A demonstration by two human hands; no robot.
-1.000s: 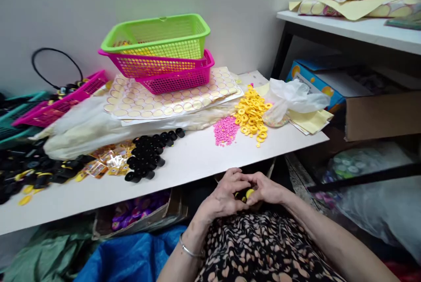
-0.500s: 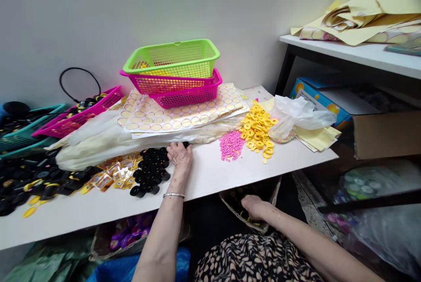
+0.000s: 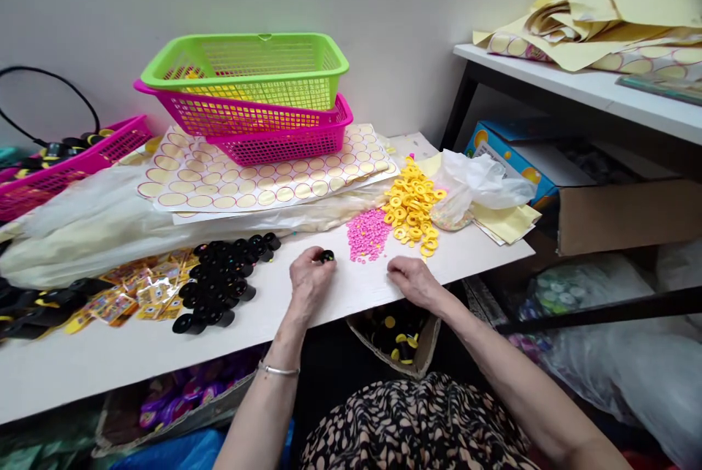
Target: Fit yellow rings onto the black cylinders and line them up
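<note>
My left hand [image 3: 308, 278] rests on the white table [image 3: 164, 342] and pinches a small black cap [image 3: 327, 256] at its fingertips. A pile of the same black caps [image 3: 222, 281] lies just to its left. My right hand [image 3: 412, 280] sits at the table's front edge with fingers curled down, empty as far as I can see. Just beyond both hands lie a heap of small pink beads [image 3: 366, 233] and a heap of yellow rings [image 3: 410, 205]. Under the table edge a small box [image 3: 399, 335] holds black and yellow pieces.
A green basket [image 3: 246, 68] is stacked in a pink basket [image 3: 268, 126] on sticker sheets [image 3: 257, 174] at the back. Shiny wrappers [image 3: 137, 287] lie left. A clear plastic bag [image 3: 480, 177] and a cardboard box [image 3: 619, 210] stand right, below a shelf [image 3: 575, 82].
My left hand drew back from the black pile with one cap. My right hand rose from the box under the table to the table edge.
</note>
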